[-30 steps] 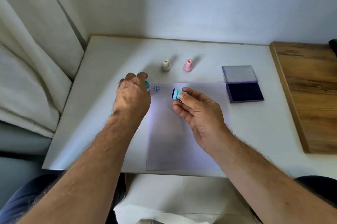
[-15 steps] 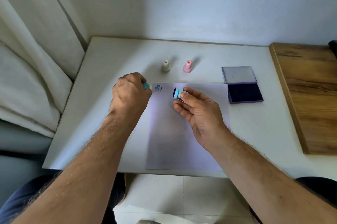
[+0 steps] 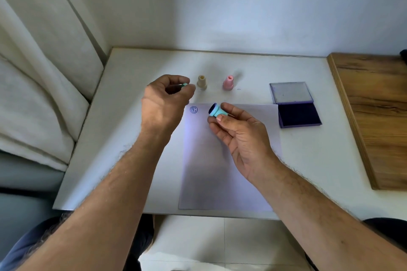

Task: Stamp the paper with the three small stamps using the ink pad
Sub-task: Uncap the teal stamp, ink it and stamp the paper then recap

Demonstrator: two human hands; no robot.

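Observation:
My right hand (image 3: 240,136) pinches a teal stamp (image 3: 217,111) above the paper (image 3: 220,165), its dark inked face turned left. My left hand (image 3: 165,103) holds a small teal cap (image 3: 184,85) between curled fingers, raised just left of the beige stamp (image 3: 202,82). A pink stamp (image 3: 228,82) stands upright beside the beige one, behind the paper. One round blue print (image 3: 193,109) marks the paper's top left corner. The purple ink pad (image 3: 298,115) lies open at the right, lid (image 3: 291,92) folded back.
The white table (image 3: 308,160) meets a wall at the back and a curtain (image 3: 39,72) at the left. A wooden board (image 3: 378,116) lies along the right edge. Floor tiles show below the table's front edge.
My left hand has lifted from the paper's top left corner and moved back toward the beige stamp with the teal cap. My right hand has stayed in place holding the teal stamp.

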